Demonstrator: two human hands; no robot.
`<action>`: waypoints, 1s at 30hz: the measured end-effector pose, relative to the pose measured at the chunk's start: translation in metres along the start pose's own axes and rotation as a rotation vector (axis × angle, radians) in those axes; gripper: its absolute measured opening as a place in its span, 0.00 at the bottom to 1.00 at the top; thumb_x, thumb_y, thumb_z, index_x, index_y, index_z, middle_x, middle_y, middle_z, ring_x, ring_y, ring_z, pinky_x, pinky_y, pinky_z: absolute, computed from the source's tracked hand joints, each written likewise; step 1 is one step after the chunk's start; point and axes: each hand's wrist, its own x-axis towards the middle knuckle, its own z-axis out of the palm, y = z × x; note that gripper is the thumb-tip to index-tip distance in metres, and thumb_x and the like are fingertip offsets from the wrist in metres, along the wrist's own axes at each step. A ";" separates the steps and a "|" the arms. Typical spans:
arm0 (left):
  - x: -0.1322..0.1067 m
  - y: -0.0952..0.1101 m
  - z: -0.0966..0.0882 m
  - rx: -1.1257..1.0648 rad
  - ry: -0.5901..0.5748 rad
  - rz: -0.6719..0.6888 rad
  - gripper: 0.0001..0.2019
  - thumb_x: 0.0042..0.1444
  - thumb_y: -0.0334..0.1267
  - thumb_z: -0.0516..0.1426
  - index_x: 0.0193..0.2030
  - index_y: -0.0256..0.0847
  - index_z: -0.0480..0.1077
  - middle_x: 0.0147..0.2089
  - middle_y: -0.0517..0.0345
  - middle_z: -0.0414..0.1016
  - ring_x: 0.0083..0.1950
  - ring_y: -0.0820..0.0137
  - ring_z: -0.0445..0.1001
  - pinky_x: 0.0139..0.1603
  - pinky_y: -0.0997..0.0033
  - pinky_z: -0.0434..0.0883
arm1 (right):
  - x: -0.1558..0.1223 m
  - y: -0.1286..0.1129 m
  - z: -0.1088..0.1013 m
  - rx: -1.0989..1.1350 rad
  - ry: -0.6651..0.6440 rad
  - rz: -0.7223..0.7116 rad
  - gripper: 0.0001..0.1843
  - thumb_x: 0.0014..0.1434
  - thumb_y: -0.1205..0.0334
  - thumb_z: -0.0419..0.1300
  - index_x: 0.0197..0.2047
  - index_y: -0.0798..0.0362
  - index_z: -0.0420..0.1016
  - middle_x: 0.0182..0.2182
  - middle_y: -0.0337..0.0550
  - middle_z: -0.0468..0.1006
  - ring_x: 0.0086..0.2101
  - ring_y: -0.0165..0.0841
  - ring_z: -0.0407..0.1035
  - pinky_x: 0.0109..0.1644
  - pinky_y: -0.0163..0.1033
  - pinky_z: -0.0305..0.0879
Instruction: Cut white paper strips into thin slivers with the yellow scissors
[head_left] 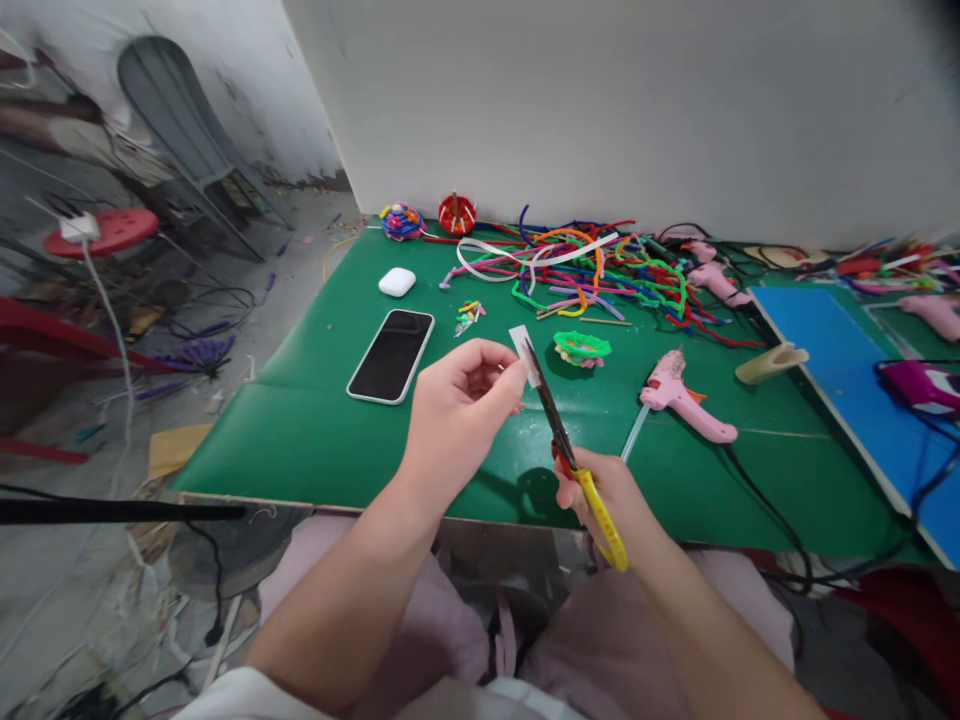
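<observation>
My left hand [459,405] pinches a small white strip [523,350] between thumb and fingers, above the green table [300,420]. My right hand [611,495] grips yellow-and-red-handled scissors [559,425], whose dark blades point up and meet the strip. A pink glue gun [679,395] lies just right of the scissors. A small green woven piece [581,348] sits behind the blades.
A black phone [391,355] and white earbud case [397,281] lie left of my hands. A heap of coloured pipe cleaners [600,270] fills the back. A blue board [855,380], more glue guns [716,278] and cables [780,520] are on the right. Floor clutter and a red stool [105,230] are on the left.
</observation>
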 end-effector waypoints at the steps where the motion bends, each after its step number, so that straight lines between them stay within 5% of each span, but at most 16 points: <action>1: 0.000 0.000 0.000 0.002 0.002 0.001 0.05 0.49 0.36 0.57 0.27 0.38 0.67 0.20 0.65 0.66 0.22 0.79 0.66 0.23 0.80 0.65 | 0.000 0.000 0.000 -0.002 0.001 0.000 0.25 0.49 0.37 0.53 0.22 0.53 0.59 0.16 0.33 0.55 0.21 0.26 0.49 0.21 0.31 0.46; 30: 0.006 -0.001 -0.007 -0.025 0.020 0.056 0.06 0.51 0.38 0.56 0.29 0.38 0.68 0.20 0.65 0.66 0.22 0.78 0.68 0.26 0.79 0.66 | 0.001 -0.009 -0.001 -0.099 0.024 -0.032 0.32 0.44 0.29 0.49 0.19 0.53 0.55 0.15 0.32 0.52 0.20 0.25 0.45 0.21 0.31 0.43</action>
